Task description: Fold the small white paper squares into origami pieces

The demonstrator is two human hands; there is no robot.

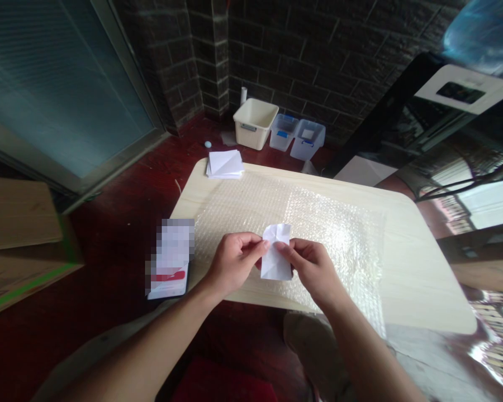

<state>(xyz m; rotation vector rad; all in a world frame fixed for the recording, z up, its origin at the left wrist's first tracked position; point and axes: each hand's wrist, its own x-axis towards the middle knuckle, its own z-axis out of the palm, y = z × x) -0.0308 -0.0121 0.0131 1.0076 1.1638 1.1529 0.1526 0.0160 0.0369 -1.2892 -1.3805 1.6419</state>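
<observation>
A small folded sheet of white paper (275, 262) with crease lines is held upright above the near part of the table. My left hand (237, 258) pinches its left edge between thumb and fingers. On the other side, my right hand (312, 265) grips the right edge, its thumb lying across the paper's front and its fingers partly hidden behind. Under both hands lies a sheet of clear bubble wrap (331, 223). A stack of white paper (225, 163) rests at the table's far left corner.
The pale wooden table (419, 268) fills the middle. A phone (167, 287), partly blurred out, is at its left edge. Behind stand a cream basket (255, 125) and two clear plastic bins (308, 142). Cardboard (20, 218) lies left; a water dispenser (427, 106) stands right.
</observation>
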